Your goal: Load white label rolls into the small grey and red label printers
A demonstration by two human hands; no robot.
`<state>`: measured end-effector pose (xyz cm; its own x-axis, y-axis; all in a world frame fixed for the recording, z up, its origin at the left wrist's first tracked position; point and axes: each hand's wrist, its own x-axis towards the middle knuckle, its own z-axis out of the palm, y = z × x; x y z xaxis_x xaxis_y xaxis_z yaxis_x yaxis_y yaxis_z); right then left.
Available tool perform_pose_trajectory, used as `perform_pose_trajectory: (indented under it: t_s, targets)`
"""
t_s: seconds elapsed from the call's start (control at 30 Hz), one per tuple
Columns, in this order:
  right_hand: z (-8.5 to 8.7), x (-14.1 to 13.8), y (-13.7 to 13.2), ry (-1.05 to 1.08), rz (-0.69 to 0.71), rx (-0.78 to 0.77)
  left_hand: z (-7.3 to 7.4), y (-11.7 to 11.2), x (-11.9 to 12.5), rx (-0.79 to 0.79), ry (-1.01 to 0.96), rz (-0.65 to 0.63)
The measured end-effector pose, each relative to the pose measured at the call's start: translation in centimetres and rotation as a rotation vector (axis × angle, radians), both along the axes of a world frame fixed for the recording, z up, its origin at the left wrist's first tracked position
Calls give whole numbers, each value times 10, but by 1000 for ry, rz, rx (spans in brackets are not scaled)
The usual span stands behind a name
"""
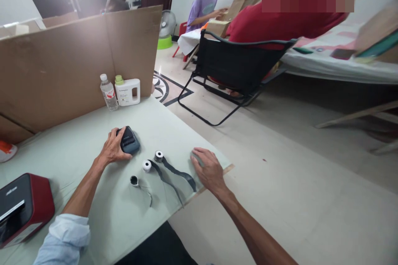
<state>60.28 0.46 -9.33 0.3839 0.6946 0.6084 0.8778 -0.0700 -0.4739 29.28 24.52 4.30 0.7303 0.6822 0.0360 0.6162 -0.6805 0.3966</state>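
Note:
My left hand [113, 147] is wrapped round a small dark grey device [129, 140] lying on the pale table [77, 149]. My right hand [209, 168] rests palm down near the table's right edge, fingers bent over something small and grey I cannot make out. Between the hands lie two small white spools [147, 166] [158, 156] with dark tape [174, 173] trailing from them. A third, darker spool [134, 180] lies nearer me with a thin strand.
A red and black printer [21, 209] sits at the near left. A water bottle [108, 92] and a white jug [127, 91] stand by a cardboard screen [71, 61]. A black folding chair [236, 70] with a person in red, another person and a bed are beyond.

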Motion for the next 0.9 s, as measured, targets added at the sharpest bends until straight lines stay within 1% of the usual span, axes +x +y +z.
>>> perform_pose_trajectory:
  t_s: [0.07, 0.13, 0.2, 0.27, 0.33, 0.4, 0.47, 0.53, 0.57, 0.63, 0.7, 0.73, 0.77, 0.83, 0.9]
  targets:
    - [0, 0, 0, 8, -1, 0, 8, -2, -10, 20, -20, 19]
    - [0, 0, 0, 17, 1, 1, 17, -5, -27, 46, -33, 46]
    - [0, 0, -1, 24, 4, 1, 23, -11, -51, 78, -36, 87]
    - [0, 0, -1, 31, 7, 0, 26, -20, -78, 106, -31, 139]
    - [-1, 0, -2, 41, 7, -2, 26, -29, -105, 118, -19, 189]
    - [-3, 1, -2, 57, 6, -7, 22, -37, -128, 118, -6, 219]
    - [-4, 2, -3, 77, 6, -14, 16, -42, -144, 113, 2, 231]
    - [2, 2, -4, 107, 8, -6, 8, -43, -155, 103, 0, 240]
    - [9, 0, -5, 126, 1, 13, 4, -42, -159, 95, -6, 243]
    - [30, -12, -8, 157, -21, 81, -4, -39, -164, 78, -30, 242]
    - [60, -35, -13, 148, -21, 166, -12, -36, -167, 68, -66, 227]
    - [76, -51, -15, 128, 18, 201, -16, -36, -168, 69, -86, 220]
    - [92, -69, -17, 111, 85, 214, -20, -36, -169, 74, -106, 216]
    - [117, -107, -18, 79, 272, 175, -26, -37, -171, 86, -147, 222]
    - [131, -141, -14, 31, 455, 92, -33, -41, -173, 95, -194, 245]
